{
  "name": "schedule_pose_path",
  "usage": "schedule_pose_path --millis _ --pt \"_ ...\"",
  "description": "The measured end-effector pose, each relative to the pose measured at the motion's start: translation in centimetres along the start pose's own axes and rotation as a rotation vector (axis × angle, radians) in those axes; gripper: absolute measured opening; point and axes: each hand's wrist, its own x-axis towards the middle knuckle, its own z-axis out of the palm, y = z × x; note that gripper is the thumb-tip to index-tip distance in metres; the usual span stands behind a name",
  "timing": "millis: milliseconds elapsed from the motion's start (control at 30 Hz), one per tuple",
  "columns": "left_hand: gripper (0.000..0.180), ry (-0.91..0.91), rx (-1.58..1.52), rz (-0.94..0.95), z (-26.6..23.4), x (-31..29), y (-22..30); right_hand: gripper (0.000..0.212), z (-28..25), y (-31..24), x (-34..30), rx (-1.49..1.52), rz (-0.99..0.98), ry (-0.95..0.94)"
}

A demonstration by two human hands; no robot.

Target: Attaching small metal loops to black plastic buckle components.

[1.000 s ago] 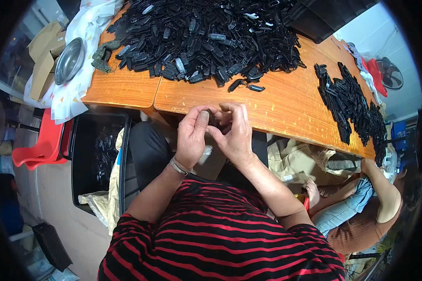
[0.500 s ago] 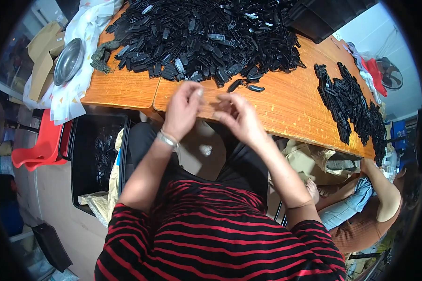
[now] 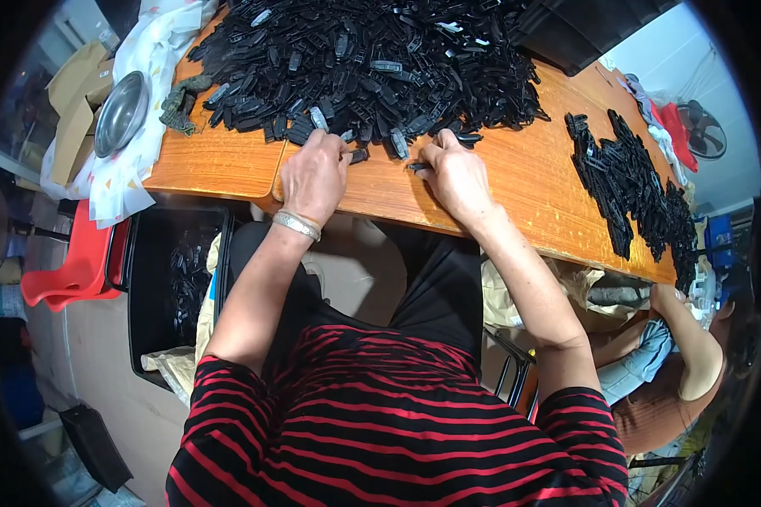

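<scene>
A large heap of small black plastic parts [image 3: 372, 72] covers the far side of the wooden table [image 3: 516, 186]. At the heap's near edge my left hand [image 3: 314, 176] is closed on a small black plastic part [image 3: 358, 156], which sticks out to the right of its fingers. My right hand [image 3: 458, 176], a short way to the right, pinches another dark plastic part [image 3: 417, 166] that juts out leftward from the fingertips. Both hands rest low over the tabletop, apart from each other. My fingers partly hide both parts.
Black parts in rows [image 3: 621, 182] lie on the table's right side. A black crate [image 3: 588, 34] stands at the back right, a metal bowl [image 3: 121, 116] at the left. Below is a black bin [image 3: 156, 279] beside a red chair [image 3: 80, 262]. Another person [image 3: 676, 372] sits at right.
Both hands have moved forward and apart, from over the table's front edge to the heap's near edge. Each has taken hold of a small black part.
</scene>
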Motion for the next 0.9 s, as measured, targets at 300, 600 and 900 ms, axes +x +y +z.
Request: schedule_pose_path --millis 300,600,900 --pt "0.015 -0.097 -0.102 0.02 -0.5 -2.4 1.2 0.022 -0.2 -1.5 -1.5 0.171 0.047 -0.031" --pt "0.018 -0.05 -0.117 -0.026 0.7 -1.2 1.6 0.021 0.0 -1.9 -2.4 0.286 0.039 0.029" --pt "0.025 -0.154 -1.283 -0.463 0.4 -2.8 2.6 0.03 0.0 -4.4 -3.5 0.641 0.276 0.089"
